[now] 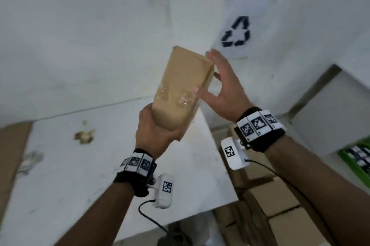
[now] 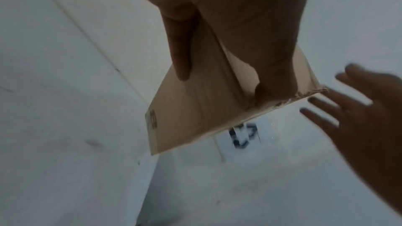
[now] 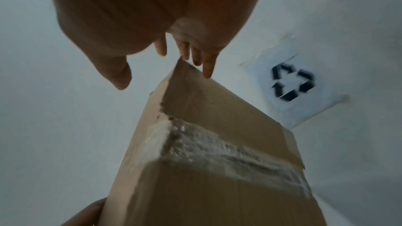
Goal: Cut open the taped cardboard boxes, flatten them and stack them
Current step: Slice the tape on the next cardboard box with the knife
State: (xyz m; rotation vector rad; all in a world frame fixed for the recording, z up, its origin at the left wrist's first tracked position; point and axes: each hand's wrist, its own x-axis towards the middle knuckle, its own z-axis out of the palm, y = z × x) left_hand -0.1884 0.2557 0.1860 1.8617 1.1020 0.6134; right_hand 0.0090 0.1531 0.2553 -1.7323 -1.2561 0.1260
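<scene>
A small brown cardboard box (image 1: pixel 180 87) with clear tape across one face is held up in the air, tilted, above the white table. My left hand (image 1: pixel 155 131) grips its lower end, thumb on one side (image 2: pixel 180 54) and fingers on the other. My right hand (image 1: pixel 220 83) is spread beside the box's right side with straight fingers; whether it touches the box is unclear. From the right wrist, the taped face (image 3: pixel 217 143) fills the lower frame, with my fingertips (image 3: pixel 206 70) by its far corner.
A white table (image 1: pixel 80 175) lies below, with a crumpled tape scrap (image 1: pixel 84 135). Several closed cardboard boxes (image 1: pixel 280 205) are stacked at the lower right. A recycling sign (image 1: pixel 237 33) hangs on the white wall. Flat cardboard (image 1: pixel 10 155) lies at the left.
</scene>
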